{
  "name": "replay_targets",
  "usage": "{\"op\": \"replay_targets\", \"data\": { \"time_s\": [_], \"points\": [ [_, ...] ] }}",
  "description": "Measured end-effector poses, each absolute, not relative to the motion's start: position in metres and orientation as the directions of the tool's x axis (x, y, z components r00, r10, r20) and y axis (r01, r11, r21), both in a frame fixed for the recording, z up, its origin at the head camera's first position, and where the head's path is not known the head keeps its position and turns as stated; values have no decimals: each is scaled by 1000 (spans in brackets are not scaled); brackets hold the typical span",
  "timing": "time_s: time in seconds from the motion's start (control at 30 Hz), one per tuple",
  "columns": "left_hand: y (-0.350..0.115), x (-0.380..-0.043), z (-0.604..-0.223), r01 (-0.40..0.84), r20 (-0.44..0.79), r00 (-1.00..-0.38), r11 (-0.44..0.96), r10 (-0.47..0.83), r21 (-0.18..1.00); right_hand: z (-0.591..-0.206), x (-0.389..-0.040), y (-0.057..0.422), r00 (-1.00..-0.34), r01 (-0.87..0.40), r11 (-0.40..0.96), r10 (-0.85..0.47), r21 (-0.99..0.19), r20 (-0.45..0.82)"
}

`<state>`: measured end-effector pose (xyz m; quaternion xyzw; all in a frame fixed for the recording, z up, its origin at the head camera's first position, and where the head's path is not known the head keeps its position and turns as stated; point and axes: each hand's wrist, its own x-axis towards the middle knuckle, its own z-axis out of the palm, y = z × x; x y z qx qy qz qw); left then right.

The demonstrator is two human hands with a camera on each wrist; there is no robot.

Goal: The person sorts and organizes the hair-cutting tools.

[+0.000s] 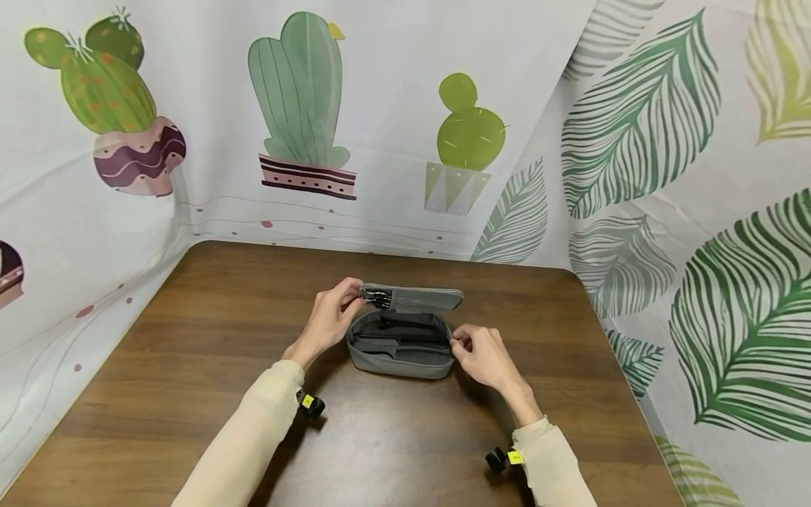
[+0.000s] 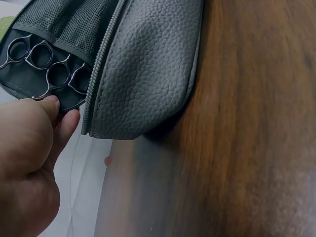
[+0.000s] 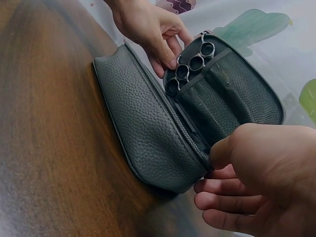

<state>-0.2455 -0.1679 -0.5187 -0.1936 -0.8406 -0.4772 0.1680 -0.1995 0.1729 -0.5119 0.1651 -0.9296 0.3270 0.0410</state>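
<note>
A grey pebbled-leather zip case (image 1: 399, 367) lies on the table, its lid (image 1: 428, 301) raised at the far side. My left hand (image 1: 329, 313) pinches the lid's left edge between thumb and fingers. Beside those fingertips, metal scissors (image 2: 40, 53) show their finger rings, with the blades tucked into a dark mesh pocket (image 2: 66, 24). At the case's right end, my right hand (image 1: 483, 355) pinches the rim by the zipper (image 3: 190, 138); its thumb covers the spot. Long dark items (image 1: 405, 338) lie inside the case, partly in shadow.
The brown wood-grain table (image 1: 253, 310) reaches back to a white cloth (image 1: 393, 56) printed with cacti. Another cloth with green leaves (image 1: 646, 120) hangs along the right. Each wrist carries a small black camera (image 1: 313, 406).
</note>
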Motion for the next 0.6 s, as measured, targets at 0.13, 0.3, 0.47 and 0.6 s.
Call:
{"op": "replay_targets", "data": {
  "time_s": [0.13,0.3,0.47,0.6],
  "points": [
    [-169,-244,-520,515,486,-852,472,194,716,-513,-200,174,-946,-322,733,-276,-599,169],
    [-171,-242,-522,573,533,-812,495,235,653,-514,-200,174,-949,-310,736,-272,-602,157],
    [-174,-239,-524,613,554,-784,487,281,621,-513,-199,175,-947,-316,731,-281,-604,155],
    [-175,-237,-524,635,565,-768,463,301,618,-511,-197,179,-942,-326,723,-299,-609,150]
  ]
}}
